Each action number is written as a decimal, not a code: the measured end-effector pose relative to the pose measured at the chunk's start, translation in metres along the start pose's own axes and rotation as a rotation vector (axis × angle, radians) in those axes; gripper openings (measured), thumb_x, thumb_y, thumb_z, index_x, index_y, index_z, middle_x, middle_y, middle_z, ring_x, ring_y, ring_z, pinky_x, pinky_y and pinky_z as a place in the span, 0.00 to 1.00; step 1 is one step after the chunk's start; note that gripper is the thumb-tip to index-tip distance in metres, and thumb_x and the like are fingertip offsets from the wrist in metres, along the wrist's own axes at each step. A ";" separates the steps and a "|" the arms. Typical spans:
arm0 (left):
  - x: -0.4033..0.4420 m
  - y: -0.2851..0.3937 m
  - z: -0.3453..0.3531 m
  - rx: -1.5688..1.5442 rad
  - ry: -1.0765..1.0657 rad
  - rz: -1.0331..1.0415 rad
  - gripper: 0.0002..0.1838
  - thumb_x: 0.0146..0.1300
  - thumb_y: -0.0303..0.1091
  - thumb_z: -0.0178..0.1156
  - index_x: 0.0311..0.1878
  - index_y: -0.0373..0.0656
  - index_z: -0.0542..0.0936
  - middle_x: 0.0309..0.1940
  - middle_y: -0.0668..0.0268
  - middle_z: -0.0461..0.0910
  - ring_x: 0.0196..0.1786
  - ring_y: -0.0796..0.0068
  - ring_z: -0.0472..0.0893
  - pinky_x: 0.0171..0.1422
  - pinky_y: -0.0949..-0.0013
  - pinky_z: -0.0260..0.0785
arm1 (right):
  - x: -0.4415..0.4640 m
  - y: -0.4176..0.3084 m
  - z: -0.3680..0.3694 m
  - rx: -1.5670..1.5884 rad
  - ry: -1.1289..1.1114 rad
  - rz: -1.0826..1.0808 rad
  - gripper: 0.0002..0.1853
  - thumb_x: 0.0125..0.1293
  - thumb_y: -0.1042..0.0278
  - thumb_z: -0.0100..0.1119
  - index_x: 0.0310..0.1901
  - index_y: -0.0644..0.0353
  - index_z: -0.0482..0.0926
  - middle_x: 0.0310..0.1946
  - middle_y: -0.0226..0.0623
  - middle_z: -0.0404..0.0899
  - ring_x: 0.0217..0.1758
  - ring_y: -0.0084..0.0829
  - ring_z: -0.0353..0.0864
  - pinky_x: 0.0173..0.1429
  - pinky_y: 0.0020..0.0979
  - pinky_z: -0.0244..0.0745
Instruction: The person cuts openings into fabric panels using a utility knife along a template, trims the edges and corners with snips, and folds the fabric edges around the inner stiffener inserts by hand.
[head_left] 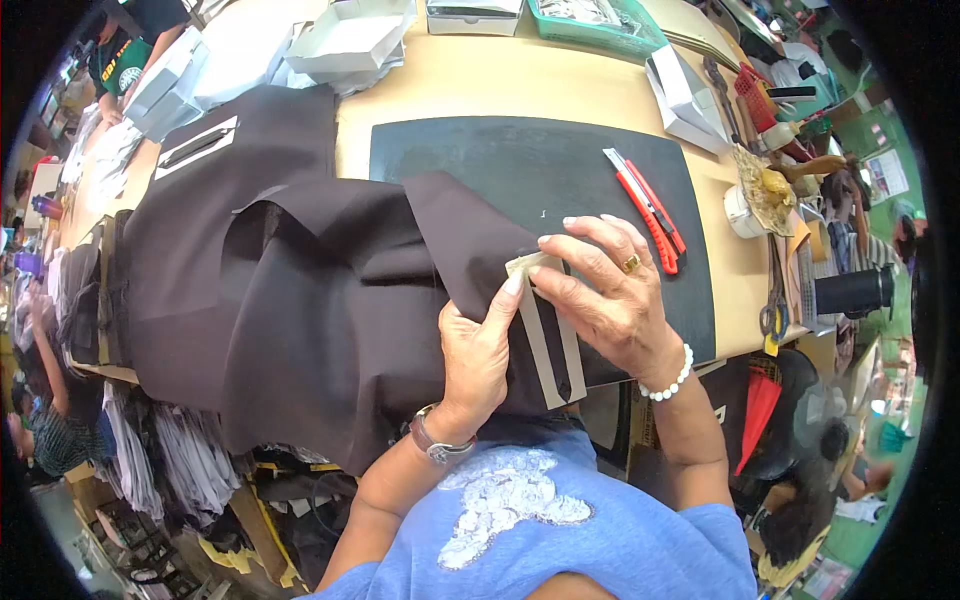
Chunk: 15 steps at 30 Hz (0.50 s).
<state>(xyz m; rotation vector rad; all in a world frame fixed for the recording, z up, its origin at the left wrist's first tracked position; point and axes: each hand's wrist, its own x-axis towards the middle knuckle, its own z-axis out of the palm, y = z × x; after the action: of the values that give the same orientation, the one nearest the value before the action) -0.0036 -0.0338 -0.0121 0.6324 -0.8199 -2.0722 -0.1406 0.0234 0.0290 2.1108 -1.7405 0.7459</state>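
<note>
A large dark brown fabric piece (300,290) lies across the table and hangs over its front edge. On its right part is a beige-edged zipper panel (568,360), running toward my body. My left hand (475,365) grips the fabric beside this panel, its thumb pressed to the panel's top end. At that same end, my right hand (605,295) pinches the beige edging between thumb and index finger, with the other fingers raised. A second beige-edged zipper panel (197,148) shows at the fabric's far left.
A red utility knife (650,215) lies on the dark cutting mat (480,150), blade out. White boxes (350,40) and a green tray (600,45) line the back. Scissors (774,315) sit at the right edge. Another person's hand (110,108) is at far left.
</note>
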 end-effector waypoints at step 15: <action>-0.004 -0.001 -0.001 0.006 0.006 -0.093 0.11 0.64 0.30 0.59 0.47 0.36 0.79 0.42 0.66 0.81 0.42 0.80 0.80 0.49 0.75 0.72 | 0.019 0.000 0.017 0.684 -0.022 0.653 0.05 0.57 0.75 0.59 0.35 0.64 0.77 0.30 0.41 0.78 0.36 0.40 0.77 0.43 0.36 0.70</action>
<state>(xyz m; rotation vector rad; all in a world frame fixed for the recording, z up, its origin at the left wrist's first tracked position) -0.0013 -0.0306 -0.0125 0.6912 -0.8071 -2.1515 -0.1349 -0.0016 0.0258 1.8626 -2.4769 1.6982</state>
